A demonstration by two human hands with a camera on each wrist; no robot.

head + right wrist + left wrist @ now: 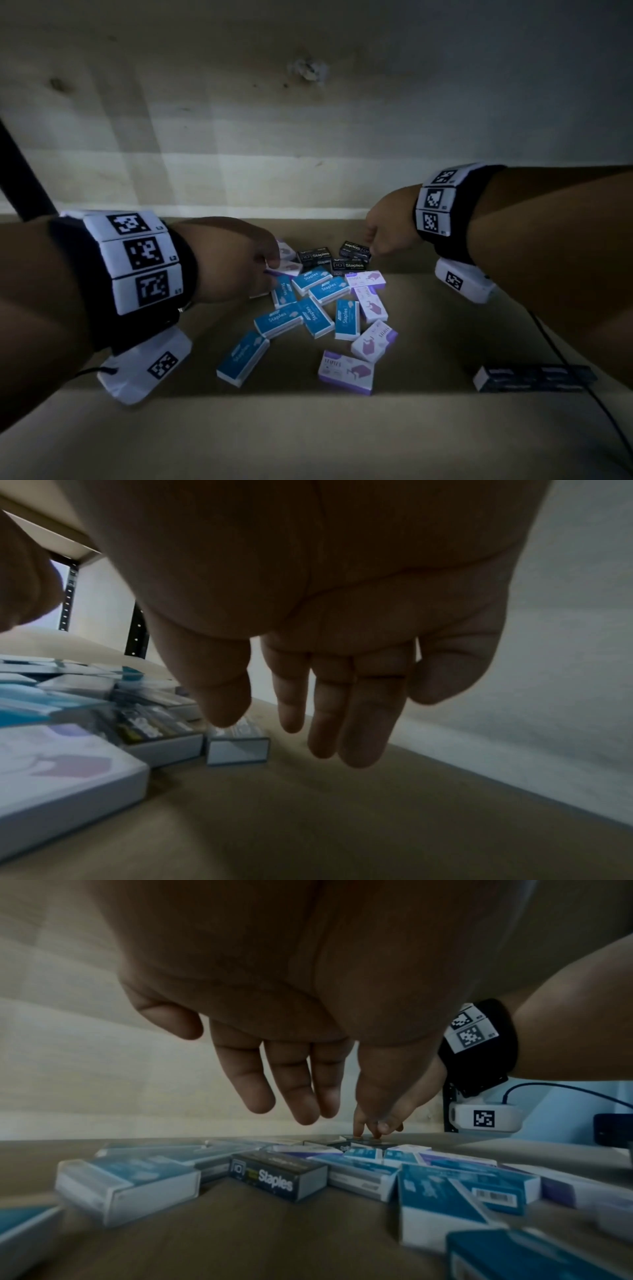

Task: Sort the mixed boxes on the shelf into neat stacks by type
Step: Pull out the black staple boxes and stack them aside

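Mixed staple boxes lie jumbled on the shelf board (308,438): several blue ones (277,322), several purple-and-white ones (346,371), and three black ones (313,257) at the back. My left hand (270,263) hovers over the pile's left rear, by a purple box (289,268). Its fingers (301,1110) hang straight and hold nothing. My right hand (371,248) reaches the right rear black box (354,250). Its fingertips (373,1131) touch the top of that box. In the right wrist view my right hand (291,731) shows straight fingers, with the thumb above the black box (236,746).
A row of dark boxes (534,378) lies at the front right, with a black cable (551,342) running past it. A black shelf post (24,178) stands at the left. The pale back wall (308,154) closes the shelf just behind the pile.
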